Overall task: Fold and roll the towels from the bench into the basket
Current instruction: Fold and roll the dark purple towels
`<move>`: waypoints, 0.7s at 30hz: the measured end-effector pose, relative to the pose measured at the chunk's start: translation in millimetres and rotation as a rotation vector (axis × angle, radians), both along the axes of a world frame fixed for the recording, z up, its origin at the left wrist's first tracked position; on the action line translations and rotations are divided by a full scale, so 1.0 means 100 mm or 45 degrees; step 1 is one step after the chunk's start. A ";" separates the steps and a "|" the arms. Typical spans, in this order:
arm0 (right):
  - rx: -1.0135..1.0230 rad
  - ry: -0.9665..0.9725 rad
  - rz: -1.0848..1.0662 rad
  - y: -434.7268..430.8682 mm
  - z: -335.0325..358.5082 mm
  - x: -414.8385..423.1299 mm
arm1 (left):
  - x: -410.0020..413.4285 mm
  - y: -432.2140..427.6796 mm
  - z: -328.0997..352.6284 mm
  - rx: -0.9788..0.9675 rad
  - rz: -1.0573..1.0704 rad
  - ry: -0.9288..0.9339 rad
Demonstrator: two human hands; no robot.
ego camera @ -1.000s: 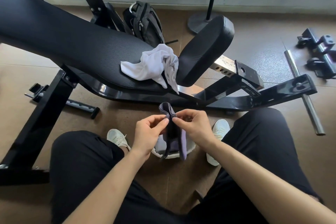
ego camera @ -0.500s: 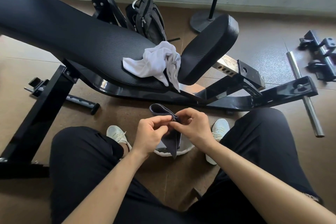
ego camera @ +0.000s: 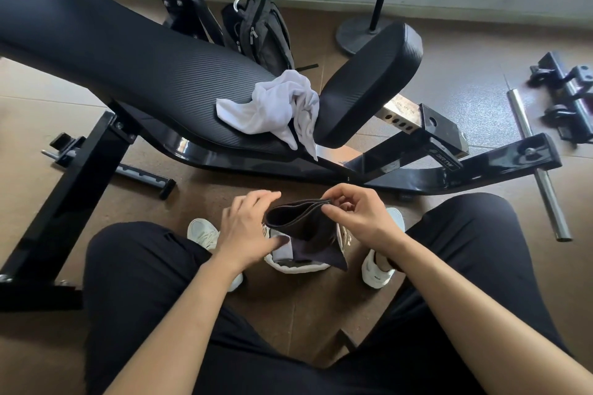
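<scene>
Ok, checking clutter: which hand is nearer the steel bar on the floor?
Right. The right hand sits left of the steel bar; the left hand is farther left.

Crumpled white towel (ego camera: 272, 106) on the long black padded bench (ego camera: 128, 54), grey backpack (ego camera: 260, 32) on the floor behind it, folded dark towel (ego camera: 301, 224) between left hand (ego camera: 247, 228) and right hand (ego camera: 359, 218), above the white rope basket (ego camera: 298, 267) on the near floor, steel bar (ego camera: 539, 170) far right.
</scene>
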State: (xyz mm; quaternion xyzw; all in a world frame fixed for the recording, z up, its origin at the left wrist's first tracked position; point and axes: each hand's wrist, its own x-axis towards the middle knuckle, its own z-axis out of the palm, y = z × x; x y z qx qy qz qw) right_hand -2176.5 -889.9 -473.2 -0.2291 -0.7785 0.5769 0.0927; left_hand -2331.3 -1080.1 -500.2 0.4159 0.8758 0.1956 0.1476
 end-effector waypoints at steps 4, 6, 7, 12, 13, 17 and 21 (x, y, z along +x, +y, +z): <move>0.010 -0.003 -0.046 0.07 0.01 0.04 | -0.01 0.00 -0.01 0.187 0.103 -0.012; 0.076 -0.025 -0.092 0.12 0.01 0.05 | -0.04 -0.02 0.01 0.252 0.166 -0.157; 0.106 -0.042 -0.124 0.15 0.01 0.05 | -0.05 -0.02 0.03 0.300 0.189 -0.261; 0.199 -0.141 -0.172 0.25 -0.01 0.07 | 0.03 0.01 0.13 0.583 0.218 -0.696; 0.216 -0.160 -0.156 0.25 -0.01 0.07 | 0.05 0.02 0.14 0.622 0.232 -0.751; 0.400 -0.208 -0.063 0.24 0.02 0.06 | 0.10 0.05 0.15 0.732 0.252 -0.842; 0.426 -0.132 0.156 0.03 0.05 0.03 | 0.12 0.04 0.14 0.744 0.217 -0.895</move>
